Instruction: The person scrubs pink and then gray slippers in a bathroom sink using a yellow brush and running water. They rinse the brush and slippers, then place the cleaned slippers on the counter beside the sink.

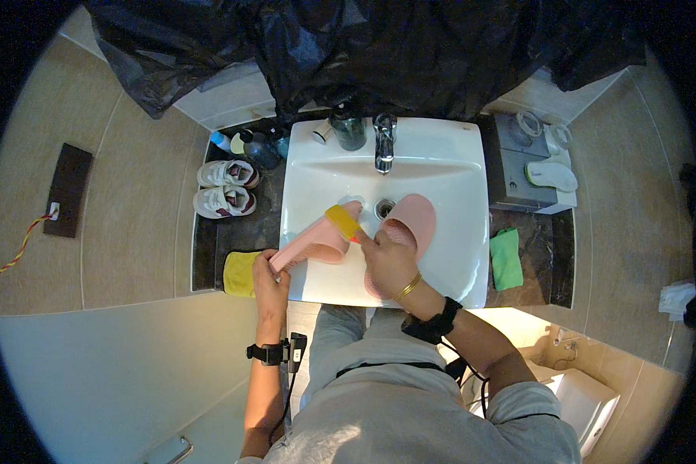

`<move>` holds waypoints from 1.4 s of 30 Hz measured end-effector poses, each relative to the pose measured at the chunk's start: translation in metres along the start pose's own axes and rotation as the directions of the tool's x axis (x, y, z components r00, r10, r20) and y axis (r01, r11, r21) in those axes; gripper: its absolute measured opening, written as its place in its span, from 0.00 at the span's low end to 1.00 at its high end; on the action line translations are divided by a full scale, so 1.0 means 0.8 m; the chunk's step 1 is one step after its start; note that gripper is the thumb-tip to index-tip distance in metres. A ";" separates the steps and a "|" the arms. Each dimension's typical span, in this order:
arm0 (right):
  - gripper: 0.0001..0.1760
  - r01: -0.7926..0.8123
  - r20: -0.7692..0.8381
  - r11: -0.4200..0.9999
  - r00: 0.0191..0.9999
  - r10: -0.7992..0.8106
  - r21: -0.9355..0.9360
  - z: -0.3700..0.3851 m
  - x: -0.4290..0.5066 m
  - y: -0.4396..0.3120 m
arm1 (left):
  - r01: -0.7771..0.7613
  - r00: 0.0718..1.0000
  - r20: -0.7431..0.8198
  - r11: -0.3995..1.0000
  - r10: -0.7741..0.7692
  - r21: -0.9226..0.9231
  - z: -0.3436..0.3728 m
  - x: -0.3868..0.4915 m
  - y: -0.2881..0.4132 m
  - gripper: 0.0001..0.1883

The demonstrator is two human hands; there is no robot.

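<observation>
Over the white washbasin (458, 238), my left hand (271, 288) grips one end of a pink slipper (313, 240), which is turned on its side. In my right hand (391, 264) is a yellow scrubbing brush or sponge (341, 221) with an orange-red part near the fingers. It lies against the slipper towards its far end; which face touches is hard to tell. A second pink slipper (422, 217) lies in the basin beside the drain (385, 209), partly hidden under my right hand and wrist.
A chrome faucet (384, 145) and a dark glass bottle (348, 130) stand at the basin's back. Left are white sneakers (223, 200), several bottles (261, 149) and a yellow cloth (240, 274). Right are a grey box (513, 168), a white insole (552, 176) and a green cloth (506, 259).
</observation>
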State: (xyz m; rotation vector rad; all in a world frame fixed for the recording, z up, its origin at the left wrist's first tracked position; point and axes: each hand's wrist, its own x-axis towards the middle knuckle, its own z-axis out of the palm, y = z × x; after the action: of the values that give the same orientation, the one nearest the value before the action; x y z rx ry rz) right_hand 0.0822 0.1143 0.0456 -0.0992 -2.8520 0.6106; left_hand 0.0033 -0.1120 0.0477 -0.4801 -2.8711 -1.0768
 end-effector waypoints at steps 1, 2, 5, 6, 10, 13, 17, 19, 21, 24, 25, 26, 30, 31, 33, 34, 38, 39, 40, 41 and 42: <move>0.21 0.006 0.077 1.000 0.997 -0.007 0.003 0.006 -0.003 0.000 | -0.004 1.000 0.017 0.998 0.003 0.058 0.000 -0.001 -0.002 0.20; 0.21 0.001 0.023 1.000 1.000 -0.001 -0.006 0.011 -0.005 0.001 | -0.019 1.000 0.019 0.990 0.016 0.137 0.000 -0.001 -0.002 0.21; 0.20 0.007 0.009 1.000 1.000 -0.008 0.009 0.020 -0.013 -0.007 | -0.074 0.997 0.028 0.932 0.069 0.353 0.000 -0.003 0.004 0.23; 0.20 0.011 -0.002 1.000 1.000 -0.011 0.009 0.020 -0.014 -0.008 | -0.100 0.995 0.035 0.913 0.093 0.396 0.002 -0.004 0.009 0.23; 0.19 0.014 -0.041 0.999 0.999 -0.016 -0.035 0.017 -0.016 -0.010 | -0.179 0.983 0.058 0.829 0.175 0.529 0.015 0.001 0.026 0.24; 0.20 0.050 -0.057 0.998 0.997 -0.048 0.036 0.015 -0.016 -0.005 | -0.184 0.983 0.113 0.802 0.145 0.568 0.025 0.017 0.035 0.25; 0.19 -0.015 -0.045 1.000 0.999 0.015 0.005 0.016 -0.015 0.006 | -0.273 0.961 0.120 0.778 0.250 0.566 0.037 0.022 0.048 0.25; 0.18 -0.086 -0.137 0.996 0.987 0.085 -0.004 0.016 -0.012 0.014 | -0.302 0.947 0.075 0.780 0.313 0.549 0.043 0.019 0.052 0.23; 0.17 -0.114 -0.114 0.992 0.986 0.119 0.044 0.013 -0.011 0.021 | -0.307 0.945 0.082 0.767 0.318 0.564 0.047 0.016 0.052 0.21; 0.17 -0.153 -0.129 0.983 0.978 0.166 0.104 0.004 -0.016 0.027 | -0.322 0.942 0.107 0.759 0.319 0.565 0.050 0.029 0.041 0.17; 0.17 -0.159 -0.134 0.979 0.975 0.175 0.126 0.001 -0.020 0.029 | -0.299 0.954 0.147 0.764 0.262 0.571 0.049 0.038 0.036 0.16; 0.17 -0.190 -0.116 0.972 0.972 0.206 0.135 -0.003 -0.025 0.030 | -0.278 0.960 0.151 0.775 0.234 0.567 0.048 0.048 0.030 0.13; 0.16 -0.304 -0.047 0.946 0.950 0.310 0.109 -0.018 -0.044 0.041 | -0.284 0.936 -0.024 0.794 0.352 0.538 0.046 0.078 0.025 0.15; 0.16 -0.332 -0.029 0.939 0.941 0.336 0.087 -0.021 -0.048 0.046 | -0.291 0.943 -0.005 0.835 0.332 0.467 0.048 0.077 0.028 0.15; 0.16 -0.360 -0.085 0.926 0.925 0.370 0.114 -0.026 -0.054 0.058 | -0.334 0.937 0.003 0.895 0.349 0.295 0.056 0.065 0.040 0.17; 0.15 -0.379 -0.120 0.916 0.911 0.394 0.131 -0.028 -0.057 0.065 | -0.345 0.938 0.052 0.926 0.341 0.152 0.066 0.053 0.048 0.17; 0.15 -0.419 -0.171 0.902 0.886 0.432 0.104 -0.036 -0.069 0.087 | -0.365 0.744 0.544 0.918 0.388 -0.155 0.119 -0.003 0.082 0.13; 0.15 -0.425 -0.182 0.900 0.881 0.436 0.097 -0.036 -0.072 0.091 | -0.464 0.646 0.592 0.864 0.482 -0.197 0.128 -0.015 0.088 0.19; 0.15 -0.428 -0.198 0.899 0.877 0.438 0.090 -0.037 -0.076 0.093 | -0.496 0.641 0.559 0.839 0.526 -0.222 0.138 -0.028 0.094 0.22; 0.15 -0.446 -0.191 0.891 0.871 0.453 0.084 -0.037 -0.080 0.096 | -0.546 0.626 0.541 0.811 0.562 -0.210 0.148 -0.039 0.100 0.25; 0.14 -0.459 -0.185 0.885 0.866 0.465 0.079 -0.036 -0.084 0.097 | -0.580 0.633 0.549 0.804 0.547 -0.132 0.155 -0.047 0.103 0.27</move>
State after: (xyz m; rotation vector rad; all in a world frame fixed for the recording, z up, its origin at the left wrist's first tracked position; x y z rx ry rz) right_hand 0.1562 0.1892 0.0258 -0.8130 -2.6215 0.6866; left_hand 0.0724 0.0169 0.0011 -1.8335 -2.7780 -0.8155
